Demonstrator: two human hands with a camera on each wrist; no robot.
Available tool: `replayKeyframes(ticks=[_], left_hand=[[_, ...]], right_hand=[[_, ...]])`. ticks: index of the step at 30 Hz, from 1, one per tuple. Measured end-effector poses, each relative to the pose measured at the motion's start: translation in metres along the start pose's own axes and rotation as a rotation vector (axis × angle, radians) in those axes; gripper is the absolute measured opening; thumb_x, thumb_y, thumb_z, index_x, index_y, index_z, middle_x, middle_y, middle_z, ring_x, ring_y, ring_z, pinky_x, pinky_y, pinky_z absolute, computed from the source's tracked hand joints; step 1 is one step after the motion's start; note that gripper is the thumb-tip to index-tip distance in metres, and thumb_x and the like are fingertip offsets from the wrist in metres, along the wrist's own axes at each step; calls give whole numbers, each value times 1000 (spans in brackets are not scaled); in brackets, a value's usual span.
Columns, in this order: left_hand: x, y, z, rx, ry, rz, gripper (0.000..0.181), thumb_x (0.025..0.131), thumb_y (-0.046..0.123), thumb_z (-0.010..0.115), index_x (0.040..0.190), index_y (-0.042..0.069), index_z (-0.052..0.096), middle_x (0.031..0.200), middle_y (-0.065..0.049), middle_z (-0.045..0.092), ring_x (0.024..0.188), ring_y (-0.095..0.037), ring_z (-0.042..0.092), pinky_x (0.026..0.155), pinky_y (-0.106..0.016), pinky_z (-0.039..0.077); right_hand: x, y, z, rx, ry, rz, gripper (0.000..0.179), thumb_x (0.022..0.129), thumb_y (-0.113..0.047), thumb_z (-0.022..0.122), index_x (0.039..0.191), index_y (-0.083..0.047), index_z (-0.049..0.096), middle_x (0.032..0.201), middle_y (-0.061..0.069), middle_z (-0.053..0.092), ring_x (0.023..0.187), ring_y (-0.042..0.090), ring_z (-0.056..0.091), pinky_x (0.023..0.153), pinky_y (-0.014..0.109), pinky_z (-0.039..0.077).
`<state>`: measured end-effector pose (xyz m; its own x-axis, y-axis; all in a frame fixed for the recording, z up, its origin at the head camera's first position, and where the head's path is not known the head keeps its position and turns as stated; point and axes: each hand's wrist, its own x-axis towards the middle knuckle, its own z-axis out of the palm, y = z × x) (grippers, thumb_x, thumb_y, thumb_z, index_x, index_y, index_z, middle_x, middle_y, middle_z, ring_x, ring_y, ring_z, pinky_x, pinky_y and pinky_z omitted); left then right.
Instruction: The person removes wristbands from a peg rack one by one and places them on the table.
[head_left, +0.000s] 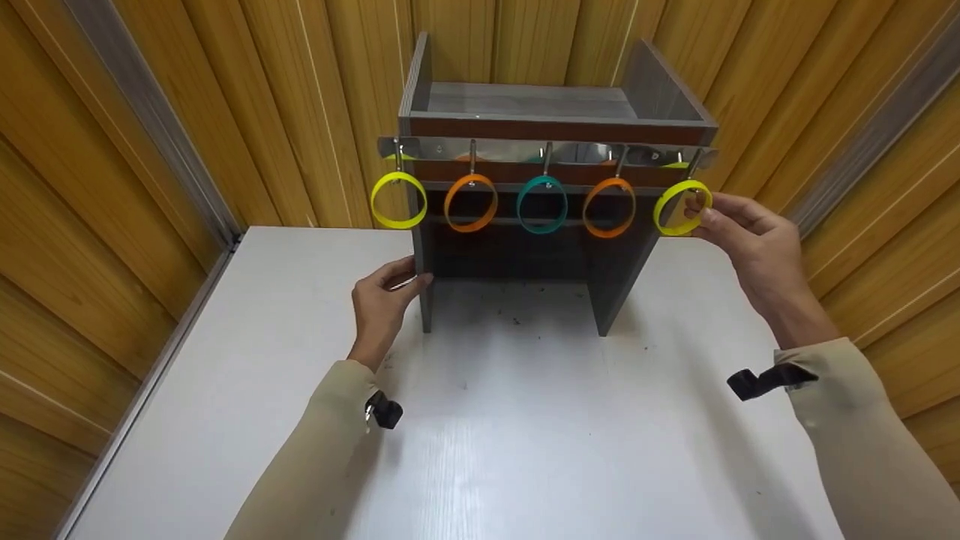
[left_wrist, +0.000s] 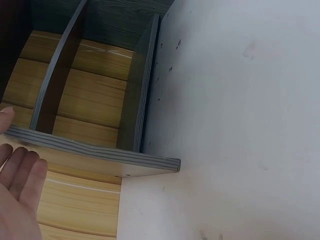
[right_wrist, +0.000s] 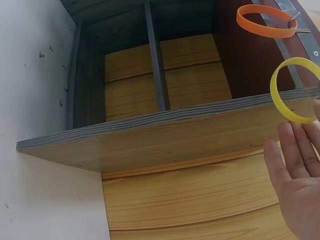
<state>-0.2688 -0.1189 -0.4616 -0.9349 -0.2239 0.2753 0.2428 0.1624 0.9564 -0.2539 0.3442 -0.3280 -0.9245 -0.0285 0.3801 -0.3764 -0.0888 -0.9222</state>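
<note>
Hands apart, the left hand (head_left: pixel 382 306) grips the shelf (head_left: pixel 551 130)'s left side, the right hand (head_left: pixel 761 244) pinches the yellow ring (head_left: pixel 658 213) at the rightmost hook (head_left: pixel 691 166); a light touch and steady shelf should suit.

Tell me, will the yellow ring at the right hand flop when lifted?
The yellow ring might bend, being thin, but probably won't flop: it looks nearly round. It's likely light: there's so little of it. As a hoop, it could roll.
</note>
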Motion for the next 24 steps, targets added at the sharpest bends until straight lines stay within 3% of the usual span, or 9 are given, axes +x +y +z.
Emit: replayKeyframes(ticks=[7,14,24], left_hand=[[-2,0,5,84,49,-19,29,90,16,88,117,9,80,110,-2,79,104,-17,73,87,-29,61],[-1,-4,8,107,88,63,24,90,13,87,111,5,80,104,-4,79,99,-19,74,82,-29,61],[1,-8,13,133,90,118,21,88,6,87,108,3,82,101,-5,80,96,-20,76,82,-32,62]], right_hand=[[1,2,4,9,-12,13,33,100,1,71,131,13,66,119,17,74,104,25,76,95,33,57],[0,2,3,-6,-26,5,31,100,2,70,129,13,67,118,16,75,102,24,77,92,33,59],[-2,-5,4,39,3,14,32,99,3,71,128,15,66,117,17,76,100,26,78,94,33,58]])
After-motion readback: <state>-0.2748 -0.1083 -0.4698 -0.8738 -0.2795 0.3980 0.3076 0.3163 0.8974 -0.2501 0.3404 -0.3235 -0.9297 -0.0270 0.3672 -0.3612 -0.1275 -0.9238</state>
